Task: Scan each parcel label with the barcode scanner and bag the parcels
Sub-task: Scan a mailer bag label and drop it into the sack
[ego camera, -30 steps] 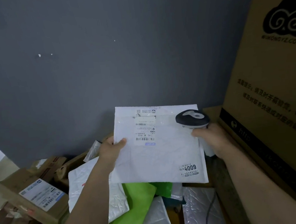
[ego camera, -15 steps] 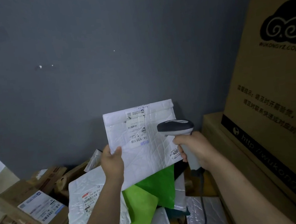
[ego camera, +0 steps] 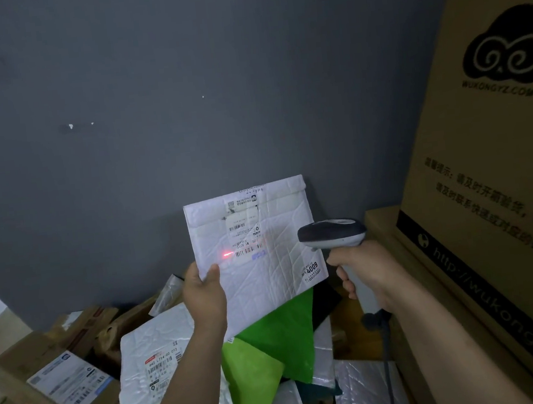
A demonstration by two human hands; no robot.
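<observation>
A grey wall (ego camera: 181, 95) fills the back of the room. At the right a tall carton (ego camera: 496, 210) stands on a lower carton (ego camera: 380, 222).

Below lies a heap: a brown box (ego camera: 24, 385) at the left, a white mailer (ego camera: 155, 345) just beside it and a green bag (ego camera: 272, 332) in the middle.

The parcel (ego camera: 276, 273), white and padded, is held in the air above the heap, a little tilted, with "4009" printed at its lower right corner. The left hand (ego camera: 204, 294) pinches its lower left edge, thumb on the front, fingers behind.

The right hand (ego camera: 367, 267) is wrapped round the grip of the scanner (ego camera: 331, 233), whose head points left, near the parcel but apart from it. A cable (ego camera: 388, 370) hangs from the grip.

The label (ego camera: 245, 233) sits in the parcel's upper middle, and 1 red dot (ego camera: 225, 254) glows just left of its lower barcode.
</observation>
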